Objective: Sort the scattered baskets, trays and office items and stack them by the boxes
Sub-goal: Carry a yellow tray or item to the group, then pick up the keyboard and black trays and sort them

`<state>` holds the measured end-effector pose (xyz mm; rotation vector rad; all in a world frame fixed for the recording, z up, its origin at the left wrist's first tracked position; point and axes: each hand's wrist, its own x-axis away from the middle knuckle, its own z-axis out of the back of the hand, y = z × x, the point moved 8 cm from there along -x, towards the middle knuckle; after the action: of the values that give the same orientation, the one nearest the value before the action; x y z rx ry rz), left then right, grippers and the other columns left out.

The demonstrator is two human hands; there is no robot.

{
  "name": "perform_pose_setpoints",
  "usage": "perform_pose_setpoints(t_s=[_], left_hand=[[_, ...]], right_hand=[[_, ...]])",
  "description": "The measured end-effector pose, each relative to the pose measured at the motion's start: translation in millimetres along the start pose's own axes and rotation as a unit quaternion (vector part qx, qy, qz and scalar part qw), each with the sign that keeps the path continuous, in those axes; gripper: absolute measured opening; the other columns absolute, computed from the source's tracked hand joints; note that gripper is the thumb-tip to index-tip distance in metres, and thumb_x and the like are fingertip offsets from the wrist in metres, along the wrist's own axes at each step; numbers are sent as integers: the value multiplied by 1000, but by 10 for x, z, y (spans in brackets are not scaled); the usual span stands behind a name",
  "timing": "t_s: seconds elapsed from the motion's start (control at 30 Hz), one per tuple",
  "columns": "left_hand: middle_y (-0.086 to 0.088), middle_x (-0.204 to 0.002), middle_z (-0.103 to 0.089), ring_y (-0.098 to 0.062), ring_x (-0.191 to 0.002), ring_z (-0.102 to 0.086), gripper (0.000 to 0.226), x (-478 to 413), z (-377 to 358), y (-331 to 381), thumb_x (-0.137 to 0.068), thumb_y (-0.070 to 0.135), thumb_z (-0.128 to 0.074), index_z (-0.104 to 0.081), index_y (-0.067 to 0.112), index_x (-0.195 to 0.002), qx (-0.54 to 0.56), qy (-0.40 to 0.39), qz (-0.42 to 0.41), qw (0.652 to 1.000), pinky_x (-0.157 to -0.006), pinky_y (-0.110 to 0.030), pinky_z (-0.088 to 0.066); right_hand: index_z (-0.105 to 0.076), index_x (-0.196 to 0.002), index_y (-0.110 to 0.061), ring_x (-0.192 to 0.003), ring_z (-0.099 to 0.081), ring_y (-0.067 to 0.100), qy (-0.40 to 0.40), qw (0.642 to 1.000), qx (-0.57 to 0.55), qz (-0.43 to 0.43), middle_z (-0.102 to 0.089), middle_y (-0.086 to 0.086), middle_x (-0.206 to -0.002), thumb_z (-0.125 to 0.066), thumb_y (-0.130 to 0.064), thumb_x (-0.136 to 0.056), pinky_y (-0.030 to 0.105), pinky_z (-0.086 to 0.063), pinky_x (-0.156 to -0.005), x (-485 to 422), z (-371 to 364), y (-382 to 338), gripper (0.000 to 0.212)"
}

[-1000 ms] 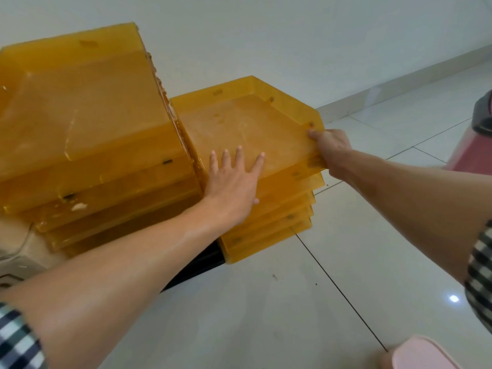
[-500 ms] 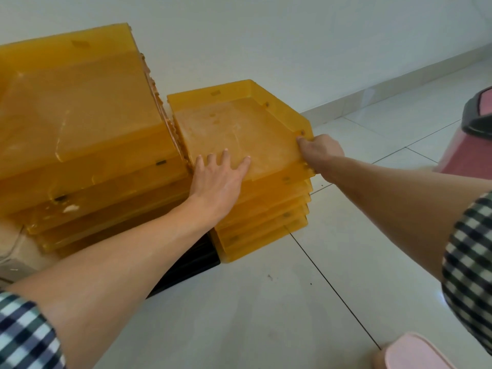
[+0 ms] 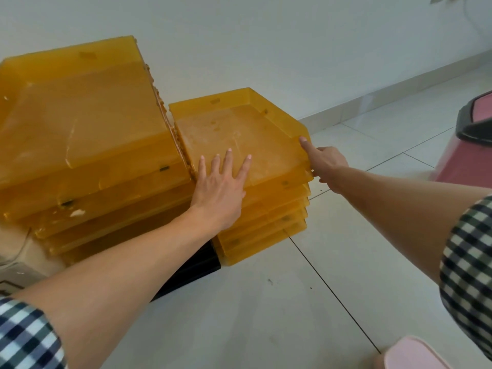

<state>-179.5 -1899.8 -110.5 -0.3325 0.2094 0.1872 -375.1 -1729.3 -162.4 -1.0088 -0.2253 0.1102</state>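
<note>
Pale glossy floor tiles with dark grout lines run under both arms, and a white wall rises beyond the fingertips. To the left of the left hand stands the taller stack of translucent amber letter trays, each nested in the one beneath, their plastic scuffed and scratched. Just beside it, touching or nearly so, and directly under both hands, is the shorter stack of the same amber trays, about six deep and resting on the floor close to the wall. Its top tray has low walls, an angled back corner and a cloudy, smudged base. Well out to the right of the right hand is a pink bin capped by a black lid. Below the left wrist a flat black object pokes out from beneath the stacks, and farther left a cardboard box sits under the taller stack. The left hand lies flat on the top tray's near edge, fingers straight and spread. The right hand grips that tray's right front corner, one digit stretched along the rim and the others curled under the edge. Checked sleeves cover both upper arms. A pale pink rounded thing shows near the right elbow.
</note>
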Motion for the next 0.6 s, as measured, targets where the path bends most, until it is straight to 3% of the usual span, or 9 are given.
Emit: perform_pose_setpoints(t_s=[0.17,0.4,0.6], left_hand=[[-20,-166,2,-42,-152,-8,76,-38,95,232,-103,48,-39,7,26,-159,30,1,-24,999,-122,-59,-3],[-17,-167,0,-38,-153,-7,77,-84,241,598,-102,46,-45,2,26,-160,58,33,-68,995,-122,-54,-1],[-15,-166,-6,-36,-152,-12,78,-266,316,1050,-99,44,-51,-5,27,-160,104,29,-84,991,-123,-53,-6]], right_hand=[[-65,-128,-15,-95,-65,25,-31,999,-12,32,-64,-1,-95,-42,-88,-81,41,-55,-86,57,45,20,89],[-66,-128,-20,-87,-66,14,-52,997,-21,49,-69,-3,-100,-36,-92,-77,43,-55,-90,109,105,108,93],[-68,-89,-25,-92,-70,21,28,1000,2,11,-75,-1,-93,-33,-91,-78,45,-54,-94,161,618,460,76]])
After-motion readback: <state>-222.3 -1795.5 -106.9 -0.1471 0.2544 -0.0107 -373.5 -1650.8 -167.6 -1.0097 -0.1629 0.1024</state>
